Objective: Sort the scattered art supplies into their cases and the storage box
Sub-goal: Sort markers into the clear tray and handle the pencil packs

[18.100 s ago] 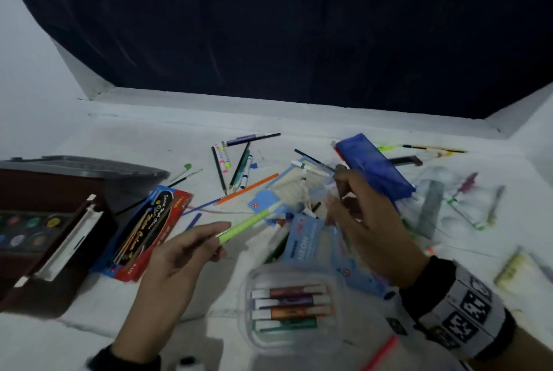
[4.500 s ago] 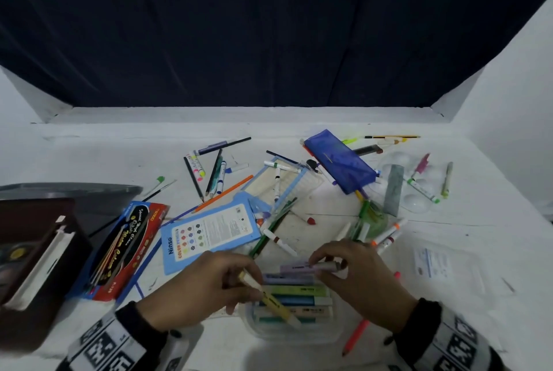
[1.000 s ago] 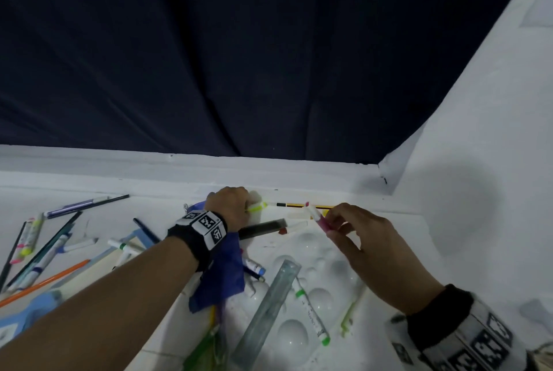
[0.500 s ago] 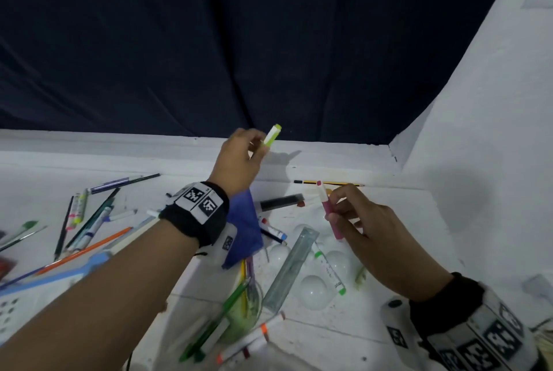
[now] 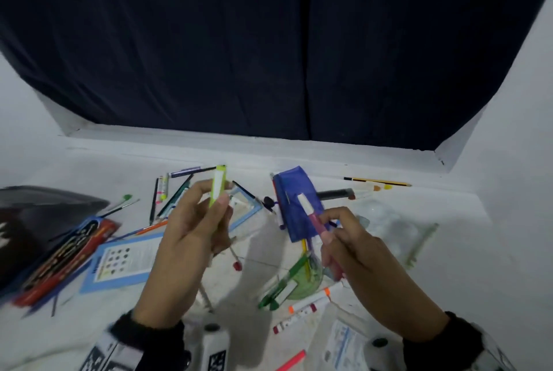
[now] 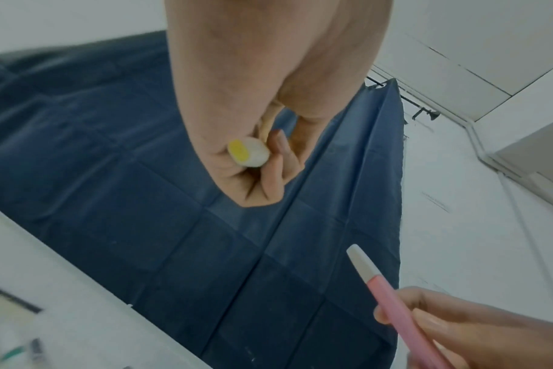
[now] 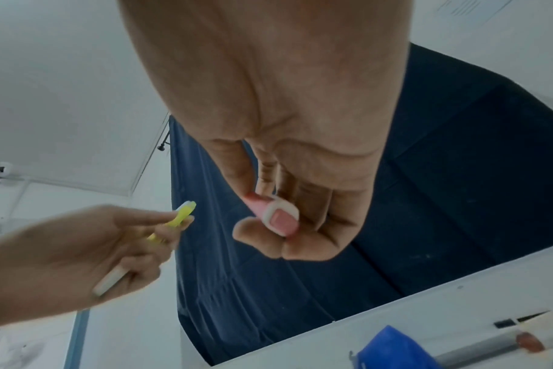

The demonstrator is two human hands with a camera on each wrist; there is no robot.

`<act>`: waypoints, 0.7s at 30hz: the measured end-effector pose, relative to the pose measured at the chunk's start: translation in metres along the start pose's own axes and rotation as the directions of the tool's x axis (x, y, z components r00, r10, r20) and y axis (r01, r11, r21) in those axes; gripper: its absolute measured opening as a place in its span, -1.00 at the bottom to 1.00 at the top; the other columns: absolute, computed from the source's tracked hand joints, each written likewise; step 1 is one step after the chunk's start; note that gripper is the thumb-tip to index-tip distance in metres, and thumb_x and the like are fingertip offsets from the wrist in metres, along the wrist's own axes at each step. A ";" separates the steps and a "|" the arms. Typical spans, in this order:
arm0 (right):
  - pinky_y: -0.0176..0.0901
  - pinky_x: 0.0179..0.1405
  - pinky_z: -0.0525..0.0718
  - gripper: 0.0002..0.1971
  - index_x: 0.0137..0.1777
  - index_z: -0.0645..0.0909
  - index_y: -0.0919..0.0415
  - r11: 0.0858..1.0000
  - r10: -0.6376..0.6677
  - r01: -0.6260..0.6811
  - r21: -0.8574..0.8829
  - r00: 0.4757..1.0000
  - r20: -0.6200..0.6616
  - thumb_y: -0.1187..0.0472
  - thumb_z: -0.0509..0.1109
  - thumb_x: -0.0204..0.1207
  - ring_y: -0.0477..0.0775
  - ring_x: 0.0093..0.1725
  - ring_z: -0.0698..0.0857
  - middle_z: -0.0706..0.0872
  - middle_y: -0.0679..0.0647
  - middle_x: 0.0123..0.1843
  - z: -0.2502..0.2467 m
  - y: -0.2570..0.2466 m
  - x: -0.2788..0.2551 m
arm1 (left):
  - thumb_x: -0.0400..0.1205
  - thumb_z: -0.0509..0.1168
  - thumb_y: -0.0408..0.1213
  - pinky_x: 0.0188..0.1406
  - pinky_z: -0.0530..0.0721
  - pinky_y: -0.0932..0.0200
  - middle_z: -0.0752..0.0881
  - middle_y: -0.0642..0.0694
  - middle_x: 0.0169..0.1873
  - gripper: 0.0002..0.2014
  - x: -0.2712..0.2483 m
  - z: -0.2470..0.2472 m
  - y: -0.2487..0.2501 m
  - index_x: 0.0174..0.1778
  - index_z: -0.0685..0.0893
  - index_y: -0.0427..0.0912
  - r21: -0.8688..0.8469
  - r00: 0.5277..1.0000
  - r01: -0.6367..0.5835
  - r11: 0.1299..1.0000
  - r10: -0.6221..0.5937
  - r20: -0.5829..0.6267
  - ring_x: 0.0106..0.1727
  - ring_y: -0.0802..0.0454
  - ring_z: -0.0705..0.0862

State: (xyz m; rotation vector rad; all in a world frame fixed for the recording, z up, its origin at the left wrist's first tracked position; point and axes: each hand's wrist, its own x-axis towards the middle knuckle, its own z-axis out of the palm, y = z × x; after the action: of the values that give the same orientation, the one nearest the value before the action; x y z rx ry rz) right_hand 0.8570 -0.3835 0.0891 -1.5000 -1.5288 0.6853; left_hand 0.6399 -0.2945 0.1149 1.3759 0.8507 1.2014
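A yellow-green highlighter [image 5: 217,185] was pinched upright by the left hand [image 5: 191,233], and a pink-barrelled highlighter [image 5: 314,221] was gripped by the right hand [image 5: 359,254], both lifted clear, likely for casing.

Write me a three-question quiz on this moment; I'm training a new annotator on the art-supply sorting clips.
1. True or false: the left hand holds a yellow-green highlighter.
2. What colour is the marker in the right hand? A blue, B pink, C orange.
3. Fill in: the blue pencil pouch lies on the ____.

Key: 1 true; 2 B; 3 table.
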 end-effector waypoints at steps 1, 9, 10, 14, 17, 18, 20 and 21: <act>-0.01 -0.25 0.59 -0.88 0.18 0.49 -0.07 1.000 0.003 -0.003 0.003 1.000 0.006 0.10 0.15 0.74 0.02 -0.37 0.59 0.68 0.14 -0.26 0.008 -0.003 -0.001 | 0.71 0.24 -0.10 -0.32 0.23 0.00 0.40 -0.20 -0.28 -0.83 -0.010 -0.013 0.000 -0.02 0.73 0.00 -0.003 0.999 0.039 0.999 -0.039 -0.013 -0.28 -0.13 0.27; -0.54 0.01 0.51 -0.69 0.19 0.71 -0.05 0.992 -0.005 0.010 -0.128 0.999 0.044 0.36 0.37 0.61 -0.20 0.06 0.66 0.70 -0.22 0.00 0.085 -0.016 -0.011 | 0.64 0.34 -0.05 -0.25 0.60 0.06 0.58 -0.17 -0.30 -0.80 -0.051 -0.125 -0.015 -0.06 0.70 -0.12 -0.170 0.977 0.169 0.971 -0.189 -0.104 -0.29 -0.08 0.54; -0.55 0.00 0.51 -0.68 0.18 0.73 -0.03 0.990 -0.012 0.017 -0.137 0.999 0.040 0.39 0.40 0.57 -0.21 0.05 0.66 0.69 -0.23 -0.03 0.096 -0.017 -0.012 | 0.54 0.47 0.05 -0.11 0.70 -0.02 0.65 -0.20 -0.24 -0.69 -0.052 -0.140 -0.020 -0.04 0.73 -0.13 -0.135 0.978 0.165 0.977 -0.180 -0.105 -0.23 -0.12 0.64; -0.54 -0.10 0.54 -0.70 0.01 0.76 -0.17 0.988 -0.024 0.025 -0.155 1.000 0.010 0.32 0.55 0.48 -0.22 -0.06 0.71 0.71 -0.34 -0.11 0.130 -0.027 -0.017 | 0.20 0.66 0.25 0.24 0.70 -0.27 0.79 -0.20 -0.07 -0.36 -0.055 -0.188 -0.035 -0.04 0.76 -0.18 -0.064 0.976 0.183 0.981 -0.189 -0.112 -0.02 -0.07 0.81; -0.50 -0.16 0.56 -0.76 -0.14 0.77 -0.18 0.983 0.038 -0.047 -0.180 0.998 -0.054 0.25 0.61 0.42 -0.23 -0.14 0.75 0.75 -0.39 -0.19 0.148 -0.037 -0.023 | -0.01 0.66 0.38 0.15 0.79 -0.10 0.82 -0.22 -0.01 -0.13 -0.055 -0.219 -0.042 0.04 0.76 -0.19 -0.020 0.973 0.196 0.980 -0.196 -0.119 0.05 -0.04 0.79; -0.49 -0.18 0.58 -0.78 -0.17 0.79 -0.14 0.985 0.063 -0.075 -0.158 0.995 -0.078 0.26 0.62 0.40 -0.22 -0.17 0.77 0.77 -0.36 -0.23 0.155 -0.040 -0.026 | -0.03 0.66 0.40 0.14 0.80 -0.05 0.82 -0.21 -0.02 -0.12 -0.053 -0.229 -0.045 0.04 0.76 -0.16 -0.015 0.974 0.200 0.980 -0.200 -0.105 0.05 -0.03 0.78; -0.44 -0.19 0.67 -0.79 -0.21 0.81 -0.08 0.990 0.115 -0.124 -0.067 0.986 -0.121 0.31 0.64 0.38 -0.19 -0.25 0.80 0.81 -0.26 -0.28 0.168 -0.046 -0.033 | -0.02 0.65 0.40 0.14 0.73 -0.06 0.83 -0.23 -0.03 -0.15 -0.051 -0.245 -0.049 0.02 0.78 -0.14 -0.010 0.975 0.212 0.977 -0.213 -0.059 0.00 -0.04 0.75; -0.37 -0.19 0.72 -0.78 -0.23 0.81 -0.07 0.989 0.135 -0.141 -0.033 0.981 -0.141 0.32 0.64 0.36 -0.16 -0.27 0.81 0.82 -0.21 -0.28 0.174 -0.048 -0.036 | -0.01 0.65 0.40 0.08 0.68 -0.04 0.82 -0.25 -0.05 -0.16 -0.050 -0.250 -0.050 0.02 0.78 -0.14 -0.012 0.975 0.220 0.976 -0.220 -0.027 -0.07 -0.05 0.71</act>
State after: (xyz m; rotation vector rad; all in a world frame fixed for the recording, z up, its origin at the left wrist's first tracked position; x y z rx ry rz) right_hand 0.6797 -0.3933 0.0401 -1.6631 -1.3518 0.6168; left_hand 0.3934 -0.2691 0.0358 1.2251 0.9893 1.0539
